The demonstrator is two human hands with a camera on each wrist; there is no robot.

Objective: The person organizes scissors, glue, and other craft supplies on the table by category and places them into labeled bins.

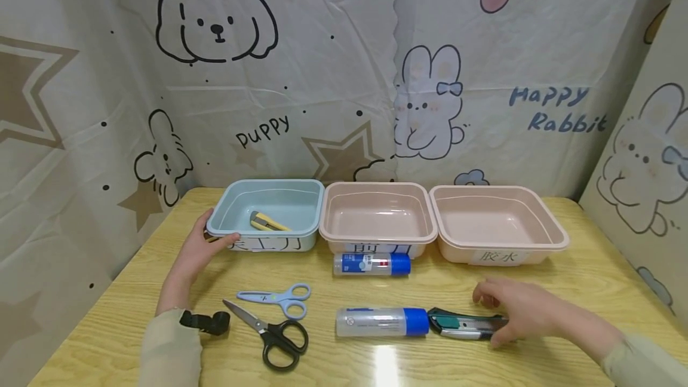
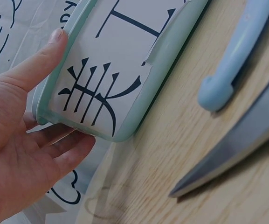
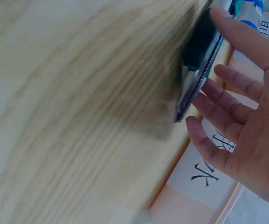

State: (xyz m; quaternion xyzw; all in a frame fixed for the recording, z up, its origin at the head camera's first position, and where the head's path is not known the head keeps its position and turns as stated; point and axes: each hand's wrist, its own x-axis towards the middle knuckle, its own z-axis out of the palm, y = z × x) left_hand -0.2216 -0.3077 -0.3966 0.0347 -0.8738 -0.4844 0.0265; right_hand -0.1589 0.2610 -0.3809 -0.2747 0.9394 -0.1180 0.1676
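Note:
At the left, my left hand (image 1: pixel 194 254) grips the corner of a light blue plastic bin (image 1: pixel 295 205), its thumb over the front rim and its fingers around the side. Inside that bin lies a yellow utility knife (image 1: pixel 262 220). The left wrist view shows the bin's paper label (image 2: pixel 90 95) with black characters. On the right, my right hand (image 1: pixel 529 309) reaches over the end of a green and silver utility knife (image 1: pixel 459 323) lying on the table. Its fingers are spread apart, with the thumb tip right at the knife (image 3: pixel 202 51) in the right wrist view.
Two pink bins, a middle one (image 1: pixel 378 236) and a right one (image 1: pixel 500 248), stand beside the blue bin. Two blue-capped glue bottles, one nearer (image 1: pixel 371 322) and one farther (image 1: pixel 362 264), lie mid-table. Blue scissors (image 1: pixel 274 297) and black-handled scissors (image 1: pixel 279 337) lie left.

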